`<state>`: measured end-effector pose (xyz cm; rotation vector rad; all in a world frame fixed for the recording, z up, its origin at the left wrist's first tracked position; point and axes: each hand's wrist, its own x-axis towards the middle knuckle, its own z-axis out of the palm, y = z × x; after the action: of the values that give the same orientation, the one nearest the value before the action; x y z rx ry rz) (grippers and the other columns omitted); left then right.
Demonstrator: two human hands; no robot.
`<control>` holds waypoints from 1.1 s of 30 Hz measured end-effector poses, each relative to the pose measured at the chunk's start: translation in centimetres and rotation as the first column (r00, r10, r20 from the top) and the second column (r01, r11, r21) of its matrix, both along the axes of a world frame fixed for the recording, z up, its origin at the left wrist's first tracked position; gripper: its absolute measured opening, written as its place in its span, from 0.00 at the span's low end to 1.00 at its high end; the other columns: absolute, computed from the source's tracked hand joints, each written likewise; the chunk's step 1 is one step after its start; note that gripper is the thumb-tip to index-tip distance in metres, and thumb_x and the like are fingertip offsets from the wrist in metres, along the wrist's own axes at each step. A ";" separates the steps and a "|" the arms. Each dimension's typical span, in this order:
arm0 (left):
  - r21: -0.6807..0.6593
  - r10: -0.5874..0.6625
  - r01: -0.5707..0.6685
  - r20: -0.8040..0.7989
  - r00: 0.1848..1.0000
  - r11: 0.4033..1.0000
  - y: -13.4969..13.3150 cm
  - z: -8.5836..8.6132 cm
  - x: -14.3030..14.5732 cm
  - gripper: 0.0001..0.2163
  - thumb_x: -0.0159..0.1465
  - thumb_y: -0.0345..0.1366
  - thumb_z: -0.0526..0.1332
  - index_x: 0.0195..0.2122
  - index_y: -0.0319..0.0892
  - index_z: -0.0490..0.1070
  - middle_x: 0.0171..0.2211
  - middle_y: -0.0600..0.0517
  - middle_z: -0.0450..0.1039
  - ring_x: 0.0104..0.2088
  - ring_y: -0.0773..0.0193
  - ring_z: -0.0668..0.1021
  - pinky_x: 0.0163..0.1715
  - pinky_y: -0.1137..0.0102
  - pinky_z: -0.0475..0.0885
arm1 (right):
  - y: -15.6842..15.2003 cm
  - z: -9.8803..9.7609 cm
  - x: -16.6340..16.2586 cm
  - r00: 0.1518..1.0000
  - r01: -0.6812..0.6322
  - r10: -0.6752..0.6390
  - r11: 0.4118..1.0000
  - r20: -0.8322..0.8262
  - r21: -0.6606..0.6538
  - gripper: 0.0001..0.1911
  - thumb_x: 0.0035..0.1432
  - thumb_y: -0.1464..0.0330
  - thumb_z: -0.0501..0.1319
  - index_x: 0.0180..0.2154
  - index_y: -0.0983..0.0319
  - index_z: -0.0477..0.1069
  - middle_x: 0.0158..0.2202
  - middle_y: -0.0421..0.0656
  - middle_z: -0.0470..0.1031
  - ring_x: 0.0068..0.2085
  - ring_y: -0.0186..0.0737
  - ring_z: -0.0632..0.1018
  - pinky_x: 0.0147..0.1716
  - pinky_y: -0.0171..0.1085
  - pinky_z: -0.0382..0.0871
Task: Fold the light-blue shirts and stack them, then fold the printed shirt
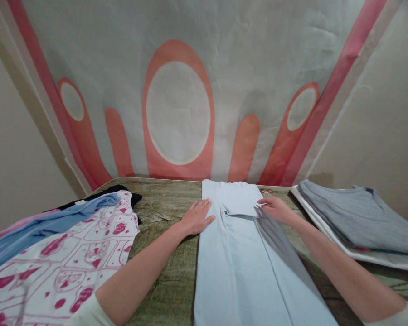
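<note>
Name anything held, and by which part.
The left hand rests on the pale blue garment, holding nothing; the right hand touches the folded flap at its right edge, grip unclear.

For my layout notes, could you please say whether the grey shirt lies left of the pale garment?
No, the grey shirt lies to the right of the pale garment.

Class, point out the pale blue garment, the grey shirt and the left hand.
Pale blue garment (234,258): head view, its middle.
Grey shirt (353,219): head view, its upper surface.
Left hand (196,218): head view, its back.
</note>
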<state>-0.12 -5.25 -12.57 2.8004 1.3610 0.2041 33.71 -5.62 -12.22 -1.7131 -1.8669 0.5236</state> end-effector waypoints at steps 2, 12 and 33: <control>0.005 -0.001 0.001 0.002 1.000 1.000 -0.1 0.0 -0.1 0.29 0.65 0.52 0.38 0.62 0.40 0.47 0.64 0.46 0.43 0.63 0.59 0.48 0.59 0.62 0.44 | 1.4 0.5 -0.1 0.994 0.109 -0.110 0.994 -0.017 -0.021 0.12 0.47 0.74 0.57 0.35 0.65 0.74 0.32 0.46 0.77 0.33 0.40 0.76 0.34 0.35 0.67; 0.017 0.012 -0.012 0.036 0.999 1.000 -0.4 0.0 -0.1 0.28 0.65 0.53 0.37 0.61 0.44 0.49 0.64 0.48 0.44 0.63 0.60 0.48 0.59 0.62 0.43 | 6.3 1.3 -2.2 0.971 0.235 -0.236 0.971 -0.029 -0.031 0.08 0.44 0.67 0.64 0.29 0.64 0.73 0.16 0.40 0.70 0.21 0.38 0.73 0.21 0.34 0.66; -0.064 0.116 -0.102 0.302 0.946 0.993 0.6 -0.1 -0.5 0.22 0.68 0.41 0.37 0.57 0.42 0.58 0.58 0.50 0.60 0.59 0.65 0.60 0.58 0.66 0.54 | 5.0 -2.0 -2.3 0.940 0.218 -0.260 0.956 0.219 0.198 0.26 0.52 0.65 0.57 0.52 0.70 0.59 0.40 0.55 0.73 0.41 0.48 0.74 0.39 0.39 0.64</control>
<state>-0.61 -4.69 -12.65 2.5213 1.4216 0.5727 31.37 -0.66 -14.23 -1.9210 -1.7683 0.0546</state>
